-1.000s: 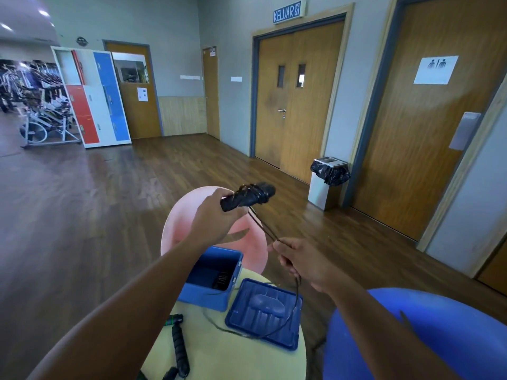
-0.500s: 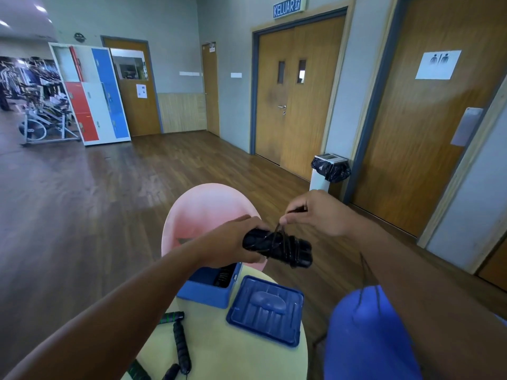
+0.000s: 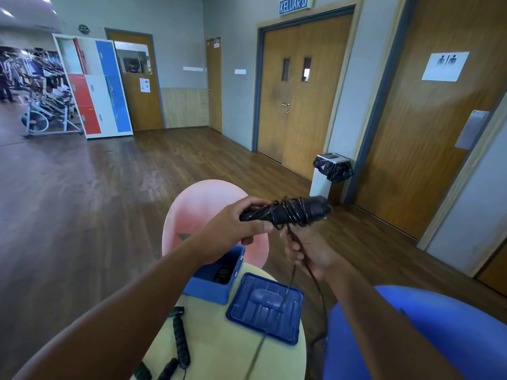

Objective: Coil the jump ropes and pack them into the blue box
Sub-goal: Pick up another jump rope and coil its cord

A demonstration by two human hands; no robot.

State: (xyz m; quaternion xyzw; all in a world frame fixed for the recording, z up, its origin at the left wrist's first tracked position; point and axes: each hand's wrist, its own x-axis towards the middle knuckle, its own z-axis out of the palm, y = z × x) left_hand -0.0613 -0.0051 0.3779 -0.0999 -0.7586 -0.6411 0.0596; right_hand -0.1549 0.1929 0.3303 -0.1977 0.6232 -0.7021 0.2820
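Note:
My left hand [image 3: 235, 225] grips the black jump rope handles [image 3: 290, 211], held level in the air with thin cord wound around them. Just below, my right hand [image 3: 310, 250] pinches the loose cord [image 3: 318, 286], which hangs down past the table edge. The open blue box [image 3: 216, 283] stands on the round pale yellow table [image 3: 227, 352] under my left wrist, with a coiled black rope [image 3: 222, 273] partly visible inside. Its blue lid [image 3: 264, 307] lies flat beside it. A second rope with black foam handles [image 3: 181, 341] lies on the table's near left.
A pink chair [image 3: 203, 204] stands behind the table. A large blue exercise ball [image 3: 439, 338] sits at the lower right. A white bin with a black bag [image 3: 330, 171] stands by the wooden doors. Lockers and exercise bikes stand far left on the wood floor.
My right hand dropped from above the handles to beneath them, carrying the cord around. My left hand raised the handles slightly and more cord is wound on them.

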